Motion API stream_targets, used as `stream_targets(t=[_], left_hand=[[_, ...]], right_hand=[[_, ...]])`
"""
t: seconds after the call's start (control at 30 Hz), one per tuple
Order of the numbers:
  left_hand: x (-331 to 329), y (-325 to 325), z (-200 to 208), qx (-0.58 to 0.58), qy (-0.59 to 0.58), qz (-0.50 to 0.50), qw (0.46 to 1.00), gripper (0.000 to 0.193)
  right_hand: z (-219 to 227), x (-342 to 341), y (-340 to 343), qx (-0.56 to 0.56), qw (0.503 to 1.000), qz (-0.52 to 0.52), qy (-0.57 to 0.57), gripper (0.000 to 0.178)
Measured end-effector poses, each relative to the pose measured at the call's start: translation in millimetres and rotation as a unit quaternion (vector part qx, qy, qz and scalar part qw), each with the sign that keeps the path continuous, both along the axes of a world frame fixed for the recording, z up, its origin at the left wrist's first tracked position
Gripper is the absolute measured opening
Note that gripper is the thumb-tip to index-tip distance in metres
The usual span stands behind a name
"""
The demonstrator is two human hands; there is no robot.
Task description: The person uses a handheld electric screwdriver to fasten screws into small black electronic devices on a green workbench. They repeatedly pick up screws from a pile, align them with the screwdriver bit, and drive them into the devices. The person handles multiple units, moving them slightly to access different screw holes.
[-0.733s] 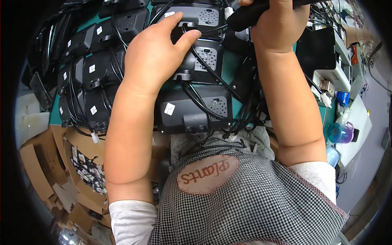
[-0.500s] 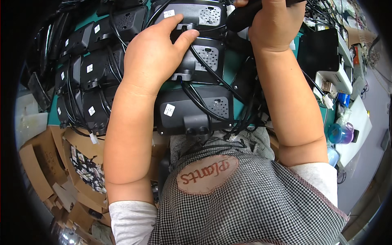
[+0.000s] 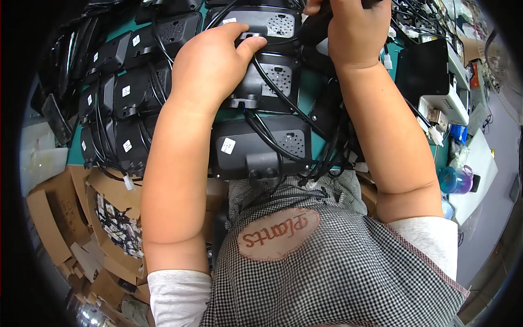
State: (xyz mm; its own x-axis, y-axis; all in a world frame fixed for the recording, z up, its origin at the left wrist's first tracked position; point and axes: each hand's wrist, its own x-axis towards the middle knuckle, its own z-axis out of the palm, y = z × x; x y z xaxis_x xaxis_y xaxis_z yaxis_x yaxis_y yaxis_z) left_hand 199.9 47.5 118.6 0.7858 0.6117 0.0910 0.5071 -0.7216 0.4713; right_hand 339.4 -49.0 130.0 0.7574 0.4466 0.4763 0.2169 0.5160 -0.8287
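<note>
Rows of black plastic device housings [image 3: 256, 139] lie back up on the bench, with white labels, perforated grey panels, round-ended brackets and black cables. My left hand [image 3: 215, 60] rests over one of the far housings [image 3: 280, 25]. Its thumb and forefinger close in on either side of that housing's bracket; the other fingers are hidden beneath the hand. At the top edge my right hand [image 3: 357, 32] is wrapped round a dark, elongated tool [image 3: 315, 27], just right of the same housing. The tool's kind and its tip cannot be made out.
A green mat [image 3: 308, 98] covers the bench. On the right are a black panel on a white casing [image 3: 444, 106], white cable connectors and a blue-purple cup [image 3: 463, 180]. Cardboard boxes [image 3: 62, 210], one with small parts inside, stand at the lower left. Black cables [image 3: 332, 147] bunch near my apron.
My right hand and the dark tool have shifted slightly left. My left hand keeps its place at the bracket. The view has moved a little, so the left-hand housings appear farther right.
</note>
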Motion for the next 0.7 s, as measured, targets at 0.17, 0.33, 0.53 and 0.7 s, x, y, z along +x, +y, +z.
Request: stream_targets(t=[0.17, 0.33, 0.53, 0.7], left_hand=[[-7.7, -1.0, -6.1, -0.057, -0.089, -0.003, 0.994, 0.044], [-26.5, -4.4, 0.6, -0.656, -0.334, -0.033, 0.676, 0.059], [-40.1, -31.9, 14.9, -0.735, -0.439, -0.028, 0.516, 0.068], [-45.3, -44.7, 20.8, -0.733, -0.421, -0.063, 0.53, 0.068]], right_hand=[[34.1, -13.0, -9.1, 0.015, 0.998, -0.017, 0.055, 0.024], [78.5, -46.1, -14.8, 0.119, 0.983, 0.066, 0.12, 0.032], [83.8, -72.8, -12.2, 0.133, 0.981, 0.055, 0.133, 0.037], [79.9, -76.5, -11.9, 0.128, 0.979, 0.063, 0.149, 0.037]])
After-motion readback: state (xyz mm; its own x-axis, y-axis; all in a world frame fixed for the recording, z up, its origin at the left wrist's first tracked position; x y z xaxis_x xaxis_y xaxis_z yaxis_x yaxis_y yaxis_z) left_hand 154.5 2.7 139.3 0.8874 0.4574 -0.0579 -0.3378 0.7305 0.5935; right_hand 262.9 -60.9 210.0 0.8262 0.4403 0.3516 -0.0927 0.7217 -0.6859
